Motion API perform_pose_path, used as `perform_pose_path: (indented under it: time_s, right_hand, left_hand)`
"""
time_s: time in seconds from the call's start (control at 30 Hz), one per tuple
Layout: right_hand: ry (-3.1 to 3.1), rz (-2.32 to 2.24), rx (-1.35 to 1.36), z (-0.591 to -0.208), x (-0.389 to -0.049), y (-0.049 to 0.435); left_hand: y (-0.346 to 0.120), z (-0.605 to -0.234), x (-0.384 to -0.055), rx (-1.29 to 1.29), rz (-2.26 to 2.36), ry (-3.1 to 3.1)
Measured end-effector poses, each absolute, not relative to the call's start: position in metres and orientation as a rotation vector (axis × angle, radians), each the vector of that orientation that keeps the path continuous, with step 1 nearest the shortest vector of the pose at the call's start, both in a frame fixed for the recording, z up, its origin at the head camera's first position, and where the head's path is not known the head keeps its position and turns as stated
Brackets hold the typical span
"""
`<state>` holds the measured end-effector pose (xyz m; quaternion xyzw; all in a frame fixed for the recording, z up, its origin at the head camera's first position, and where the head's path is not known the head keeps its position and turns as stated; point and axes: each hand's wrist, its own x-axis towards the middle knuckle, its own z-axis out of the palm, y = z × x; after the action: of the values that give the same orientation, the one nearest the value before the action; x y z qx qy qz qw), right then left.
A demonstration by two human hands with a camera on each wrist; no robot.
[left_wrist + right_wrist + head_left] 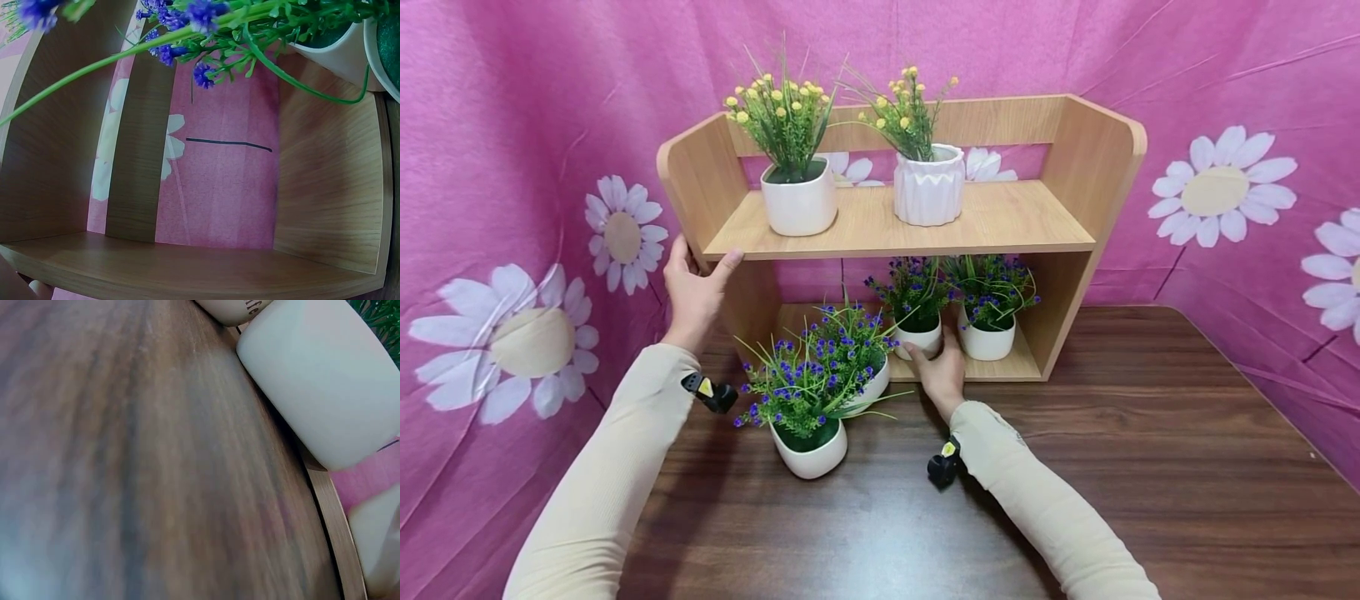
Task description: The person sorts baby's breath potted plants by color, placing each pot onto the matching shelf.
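A two-tier wooden shelf stands at the back of the table. My left hand grips its left side panel, thumb at the front edge of the upper board and fingers round the outside. Low down, my right hand holds the white pot of a purple-flowered plant on the bottom board, thumb on the left and fingers on the right. Just to the right sits a similar potted plant. Two more purple-flowered plants are left of the right hand: a rear one and a front one on the table.
On the upper board stand a yellow-flowered plant in a smooth white pot and another in a ridged white pot. A pink cloth with large daisies hangs behind the dark wooden table.
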<state>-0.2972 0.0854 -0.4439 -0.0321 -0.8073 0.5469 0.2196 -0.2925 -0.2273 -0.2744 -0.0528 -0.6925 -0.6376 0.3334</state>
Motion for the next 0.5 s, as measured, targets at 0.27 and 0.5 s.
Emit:
perform_pose_path:
  time_s: [0.27,0.5]
  right_hand:
    - [-2.201,1.519,0.084,-0.442,-0.288,0.095]
    - [-2.18,1.547,0.115,-0.435,-0.273,0.092]
  left_hand:
    - [-0.23,-0.277,-0.298,-0.126,-1.667,-1.814]
    - [-0.219,-0.264,-0.278,-0.128,-1.677,-1.817]
